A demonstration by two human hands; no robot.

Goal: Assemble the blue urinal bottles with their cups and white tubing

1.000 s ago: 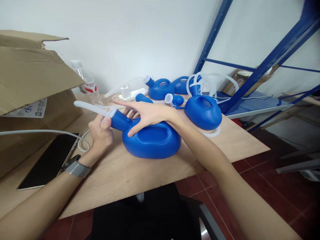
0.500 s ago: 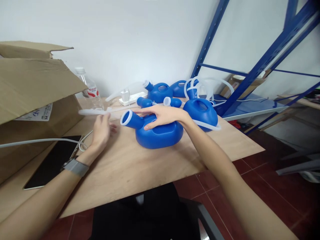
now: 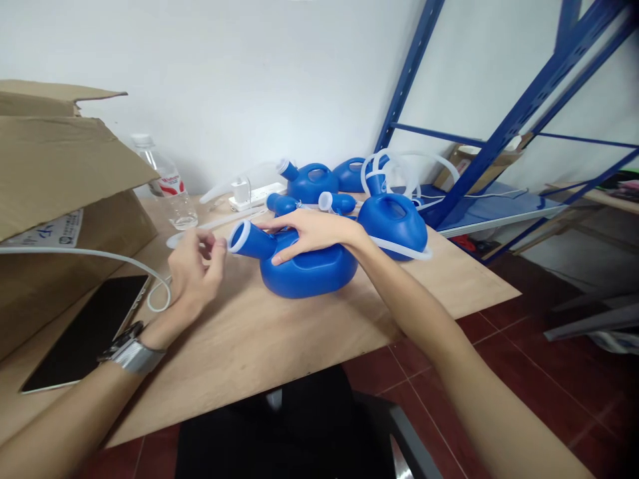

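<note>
My right hand (image 3: 314,236) is wrapped over the top of a blue plastic jug (image 3: 309,276) with a handle, and steadies it on the table. Its wide neck has a pale rim (image 3: 240,236) and points left. Just left of that mouth, my left hand (image 3: 194,266) has its fingers curled and the thumb close to the index finger; whatever may be between them is hidden. A translucent tube (image 3: 174,240) lies behind the left hand, partly covered by it.
More blue jugs (image 3: 392,223) with coiled tubing stand behind and right, near small blue spouts (image 3: 339,202). A power strip (image 3: 257,196), water bottle (image 3: 172,189), cardboard box (image 3: 64,166) and dark tablet (image 3: 84,332) share the table (image 3: 239,346). A blue rack (image 3: 499,153) rises at right.
My left hand has come nearer the jug's mouth and its fingers have drawn together. The tube's left end has shifted. My right hand stays on the jug; the view has turned slightly right.
</note>
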